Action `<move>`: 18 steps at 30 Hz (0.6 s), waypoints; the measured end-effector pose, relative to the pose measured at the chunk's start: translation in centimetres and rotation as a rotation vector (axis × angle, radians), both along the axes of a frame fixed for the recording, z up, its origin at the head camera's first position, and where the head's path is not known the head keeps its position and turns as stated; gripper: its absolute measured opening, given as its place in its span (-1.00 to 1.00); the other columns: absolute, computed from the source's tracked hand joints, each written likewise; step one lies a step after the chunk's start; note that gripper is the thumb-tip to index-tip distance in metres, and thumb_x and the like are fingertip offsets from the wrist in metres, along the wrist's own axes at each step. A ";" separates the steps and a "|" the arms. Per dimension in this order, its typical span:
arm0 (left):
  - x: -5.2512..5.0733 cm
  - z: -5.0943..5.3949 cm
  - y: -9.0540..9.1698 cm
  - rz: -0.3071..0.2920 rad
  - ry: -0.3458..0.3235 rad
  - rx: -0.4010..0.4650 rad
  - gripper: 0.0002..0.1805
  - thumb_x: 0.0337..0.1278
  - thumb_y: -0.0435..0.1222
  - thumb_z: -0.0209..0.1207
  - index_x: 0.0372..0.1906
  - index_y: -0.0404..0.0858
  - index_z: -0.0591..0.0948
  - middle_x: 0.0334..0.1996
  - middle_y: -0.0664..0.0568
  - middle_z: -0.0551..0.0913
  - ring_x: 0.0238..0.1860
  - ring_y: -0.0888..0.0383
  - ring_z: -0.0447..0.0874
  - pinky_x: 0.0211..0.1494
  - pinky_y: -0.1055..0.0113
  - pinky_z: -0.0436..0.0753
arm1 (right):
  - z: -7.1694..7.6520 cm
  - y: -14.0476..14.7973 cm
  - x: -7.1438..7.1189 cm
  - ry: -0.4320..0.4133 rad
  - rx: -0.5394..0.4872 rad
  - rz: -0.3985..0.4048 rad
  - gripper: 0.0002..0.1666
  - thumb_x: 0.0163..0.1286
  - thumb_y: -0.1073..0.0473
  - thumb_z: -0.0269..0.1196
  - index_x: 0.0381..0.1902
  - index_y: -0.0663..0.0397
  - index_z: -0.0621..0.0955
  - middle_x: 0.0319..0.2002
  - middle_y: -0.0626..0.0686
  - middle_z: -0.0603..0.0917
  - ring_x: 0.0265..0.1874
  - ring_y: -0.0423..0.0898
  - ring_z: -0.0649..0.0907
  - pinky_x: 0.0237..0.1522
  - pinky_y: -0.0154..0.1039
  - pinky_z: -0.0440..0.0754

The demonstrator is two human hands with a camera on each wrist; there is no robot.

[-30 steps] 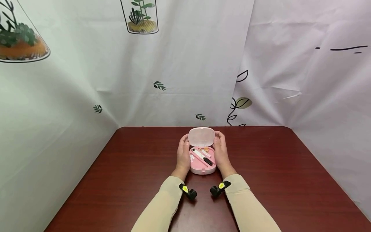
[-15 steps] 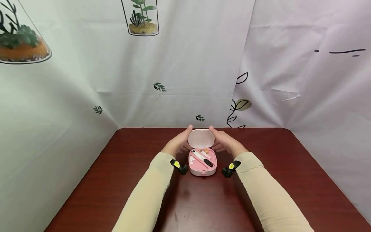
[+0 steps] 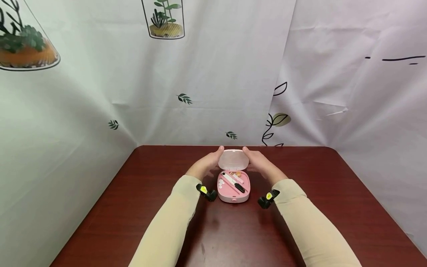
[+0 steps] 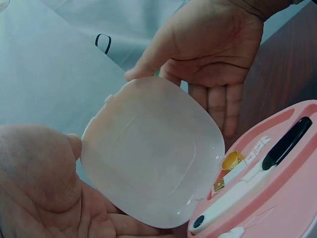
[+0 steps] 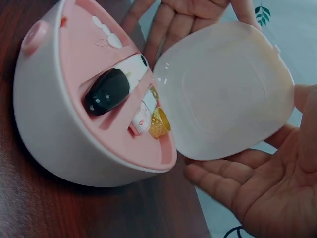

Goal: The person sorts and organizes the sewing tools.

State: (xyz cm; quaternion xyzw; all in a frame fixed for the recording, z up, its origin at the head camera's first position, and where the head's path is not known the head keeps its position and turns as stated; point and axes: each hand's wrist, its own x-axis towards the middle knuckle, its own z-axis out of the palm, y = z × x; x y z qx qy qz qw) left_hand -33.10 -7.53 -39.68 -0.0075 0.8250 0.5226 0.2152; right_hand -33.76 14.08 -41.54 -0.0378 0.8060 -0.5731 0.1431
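Observation:
A pink and white oval box (image 3: 233, 199) stands on the table with its hinged translucent lid (image 3: 233, 160) raised. My left hand (image 3: 207, 163) is at the lid's left edge, its thumb touching the rim and its fingers extended behind. My right hand (image 3: 262, 165) mirrors it at the right edge, with thumb on the rim and loose, nearly straight fingers behind the lid. In the pink tray lie a white tool with a black handle (image 5: 106, 91), a gold thimble (image 5: 159, 123), a small white and pink piece (image 5: 140, 119) and small white pieces (image 5: 106, 32).
A dark red-brown table (image 3: 150, 207) lies under the box. White cloth (image 3: 213, 74) with plant prints hangs behind and at the sides. A black and yellow wrist camera sits on the left cuff (image 3: 207, 191) and another on the right cuff (image 3: 268, 198).
Both hands have left the sides of the box and turned outward at the wrists, coming to the lid's edges with thumbs up. Over the last half second they have barely moved.

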 end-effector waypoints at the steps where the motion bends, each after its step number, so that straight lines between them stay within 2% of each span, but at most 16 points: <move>1: -0.1 -0.1 0.0 0.001 -0.002 0.014 -0.12 0.47 0.33 -0.38 0.47 -0.25 0.37 0.38 -0.29 0.43 0.36 -0.25 0.43 0.32 -0.25 0.41 | -0.1 0.0 0.0 0.012 -0.009 0.004 -0.14 0.63 -0.31 -0.19 0.50 0.27 0.30 0.37 0.36 0.42 0.27 0.29 0.53 0.24 0.14 0.51; 4: -0.3 -0.4 0.2 0.012 -0.002 0.065 -0.14 0.51 0.29 -0.35 0.48 -0.30 0.35 0.39 -0.29 0.41 0.35 -0.24 0.45 0.37 -0.16 0.40 | -0.4 0.0 0.1 0.051 -0.027 0.032 -0.17 0.64 -0.30 -0.20 0.50 0.24 0.31 0.38 0.34 0.42 0.28 0.27 0.52 0.27 0.14 0.48; 9: -0.5 -0.7 0.2 0.022 0.013 0.103 -0.19 0.54 0.23 -0.29 0.47 -0.32 0.35 0.40 -0.28 0.41 0.38 -0.21 0.42 0.46 -0.07 0.30 | -0.5 0.1 0.3 0.102 -0.033 0.080 -0.23 0.66 -0.25 -0.24 0.55 0.16 0.26 0.42 0.32 0.38 0.35 0.25 0.46 0.32 0.16 0.42; 11: -0.6 -1.0 0.2 0.004 0.028 0.108 -0.21 0.56 0.21 -0.28 0.48 -0.33 0.35 0.42 -0.26 0.38 0.42 -0.18 0.38 0.48 -0.04 0.27 | -0.6 0.2 0.4 0.134 -0.028 0.110 -0.26 0.68 -0.21 -0.24 0.56 0.15 0.25 0.44 0.32 0.35 0.37 0.25 0.43 0.33 0.17 0.39; 14: -0.7 -1.5 -0.1 -0.040 0.081 0.076 -0.20 0.55 0.22 -0.30 0.46 -0.32 0.39 0.44 -0.22 0.38 0.46 -0.13 0.31 0.51 -0.02 0.22 | -1.0 0.4 0.4 0.193 -0.006 0.154 -0.29 0.69 -0.18 -0.23 0.57 0.12 0.23 0.47 0.30 0.31 0.42 0.25 0.37 0.36 0.19 0.35; 18: -0.5 -2.4 -0.6 -0.104 0.171 -0.015 -0.18 0.48 0.31 -0.33 0.46 -0.17 0.44 0.44 -0.12 0.40 0.49 -0.08 0.26 0.53 -0.09 0.15 | -1.7 0.8 0.4 0.275 0.053 0.187 -0.33 0.69 -0.16 -0.23 0.56 0.03 0.27 0.47 0.24 0.34 0.44 0.20 0.35 0.39 0.21 0.30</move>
